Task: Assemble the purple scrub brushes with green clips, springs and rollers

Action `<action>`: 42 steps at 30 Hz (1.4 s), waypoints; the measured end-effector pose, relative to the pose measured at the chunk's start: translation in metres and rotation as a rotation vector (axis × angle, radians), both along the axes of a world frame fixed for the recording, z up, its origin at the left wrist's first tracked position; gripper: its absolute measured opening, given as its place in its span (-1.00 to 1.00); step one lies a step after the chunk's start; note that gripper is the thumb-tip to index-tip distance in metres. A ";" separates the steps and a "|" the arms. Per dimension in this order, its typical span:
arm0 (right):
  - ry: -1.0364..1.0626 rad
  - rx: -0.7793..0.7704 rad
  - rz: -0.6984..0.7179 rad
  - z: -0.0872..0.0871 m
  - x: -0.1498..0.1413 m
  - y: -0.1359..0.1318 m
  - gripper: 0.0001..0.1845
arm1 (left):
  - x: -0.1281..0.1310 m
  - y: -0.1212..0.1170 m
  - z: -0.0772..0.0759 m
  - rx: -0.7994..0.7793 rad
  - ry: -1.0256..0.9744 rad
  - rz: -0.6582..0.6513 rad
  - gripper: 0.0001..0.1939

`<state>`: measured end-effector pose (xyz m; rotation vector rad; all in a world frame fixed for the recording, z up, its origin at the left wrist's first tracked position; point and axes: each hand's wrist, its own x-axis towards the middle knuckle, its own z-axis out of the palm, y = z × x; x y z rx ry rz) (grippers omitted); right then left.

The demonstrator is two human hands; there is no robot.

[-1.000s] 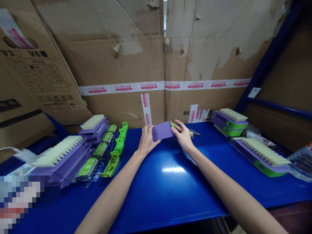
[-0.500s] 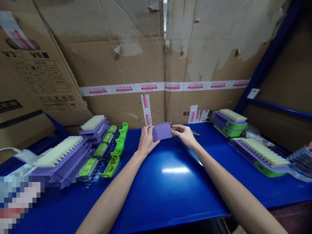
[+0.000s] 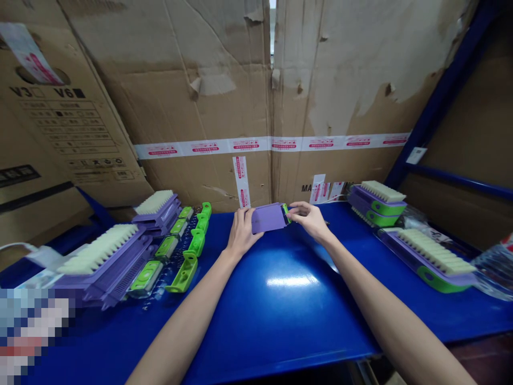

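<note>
My left hand is closed around the left end of a purple plastic brush body, thumb along its lower edge. The body is raised a little over the blue table, and no bristles show on its visible face. At its right end my right hand pinches a small green-ended insert. A dark strip shows between the green end and the purple edge; how deep the insert sits inside is hidden.
At left are purple brush bodies with pale bristles, green-topped clear inserts and a row of green caps. Green-capped brushes lie at right beside a clear plastic bottle. A cardboard wall closes the back.
My right hand has shifted slightly right, and more of the green insert now shows at the brush body's end. My left hand still grips the body in nearly the same place.
</note>
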<state>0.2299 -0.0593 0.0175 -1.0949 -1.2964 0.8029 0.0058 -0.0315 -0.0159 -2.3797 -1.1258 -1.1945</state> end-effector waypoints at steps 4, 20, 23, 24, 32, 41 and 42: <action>-0.031 0.067 -0.035 -0.008 -0.011 0.002 -0.72 | 0.000 0.000 0.000 -0.008 -0.022 0.008 -0.23; -0.419 0.260 -0.169 -0.004 -0.026 -0.014 -0.70 | 0.001 0.002 -0.003 -0.016 -0.078 0.037 -0.22; -0.495 0.263 -0.167 -0.004 -0.025 -0.014 -0.73 | 0.001 0.002 -0.003 0.000 -0.097 0.058 -0.23; -0.501 0.260 -0.173 -0.005 -0.025 -0.014 -0.74 | 0.001 0.002 -0.002 0.003 -0.102 0.063 -0.23; -0.442 0.179 -0.166 -0.006 -0.020 -0.010 -0.72 | 0.000 0.002 -0.002 0.053 -0.083 0.053 -0.19; -0.127 0.100 0.008 -0.017 -0.018 0.001 -0.41 | -0.002 -0.003 0.005 0.211 0.063 0.042 -0.39; -0.123 0.097 0.028 -0.017 -0.017 0.001 -0.37 | -0.002 -0.003 0.005 0.218 0.071 0.036 -0.42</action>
